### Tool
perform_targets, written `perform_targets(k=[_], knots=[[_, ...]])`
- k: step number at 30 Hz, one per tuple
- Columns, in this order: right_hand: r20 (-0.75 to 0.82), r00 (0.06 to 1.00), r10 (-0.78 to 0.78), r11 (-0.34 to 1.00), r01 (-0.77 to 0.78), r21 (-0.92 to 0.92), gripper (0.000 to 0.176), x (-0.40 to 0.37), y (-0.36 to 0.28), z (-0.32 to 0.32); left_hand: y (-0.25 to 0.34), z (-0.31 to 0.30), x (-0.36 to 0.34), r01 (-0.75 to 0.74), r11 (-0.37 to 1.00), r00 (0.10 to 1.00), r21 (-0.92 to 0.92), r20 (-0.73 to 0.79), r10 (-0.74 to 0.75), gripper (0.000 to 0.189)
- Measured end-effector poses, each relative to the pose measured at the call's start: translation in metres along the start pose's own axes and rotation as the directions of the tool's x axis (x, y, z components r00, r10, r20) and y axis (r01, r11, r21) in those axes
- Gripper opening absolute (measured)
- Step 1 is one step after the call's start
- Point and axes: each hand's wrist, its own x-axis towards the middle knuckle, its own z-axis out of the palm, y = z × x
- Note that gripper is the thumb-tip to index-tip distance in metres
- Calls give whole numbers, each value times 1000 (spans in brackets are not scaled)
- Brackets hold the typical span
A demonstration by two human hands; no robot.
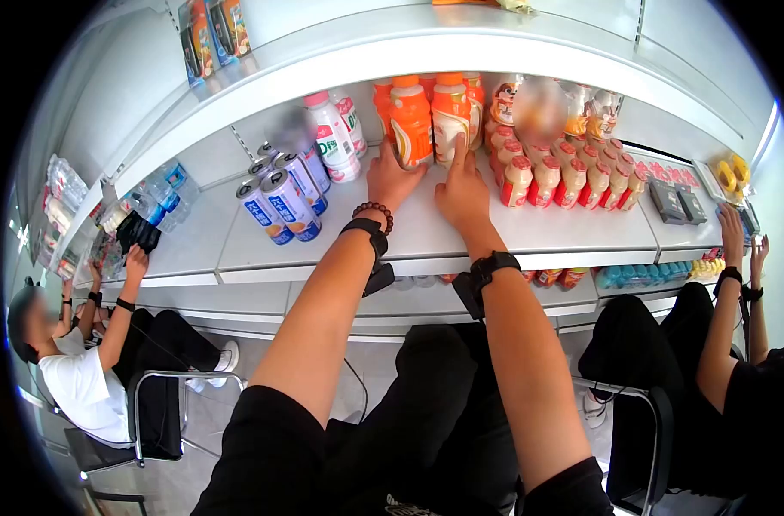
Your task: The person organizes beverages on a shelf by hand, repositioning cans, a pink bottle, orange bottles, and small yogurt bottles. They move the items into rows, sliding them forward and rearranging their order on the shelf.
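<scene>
My left hand is closed around the lower part of an orange drink bottle, fingers at its left side and thumb near the base. Beside it stands a cream-and-orange bottle with an orange cap. My right hand reaches to the lower front of that second bottle, its fingers stretched upward against it and its thumb apart. Both bottles are upright on the white shelf, with more orange bottles partly hidden behind them. Each of my wrists wears a black strap device, and the left also a bead bracelet.
Blue-and-white cans and a white-and-pink bottle stand to the left. Packs of small red-labelled bottles and dark boxes lie to the right. An upper shelf edge overhangs. Seated people flank me, the right one with hands raised.
</scene>
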Motion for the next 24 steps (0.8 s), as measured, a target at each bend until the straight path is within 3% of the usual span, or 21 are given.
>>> perform_targets(k=[5,8,11,24], knots=[[-9,1000,27,995,-26,98,66,2,4,2,1,1,-2,-9,1000,1000,6,-23,9,91],[53,998,-27,1000,28,-9,46,2,8,1,-2,-3,-1,15,998,999,-61,30,-13,87],[-92,995,-35,997,41,64,37,-2,6,4,5,-6,-5,60,998,998,14,10,-60,84],[16,1000,21,998,-22,53,52,2,2,-2,-8,12,-2,-71,980,997,187,-25,77,85]])
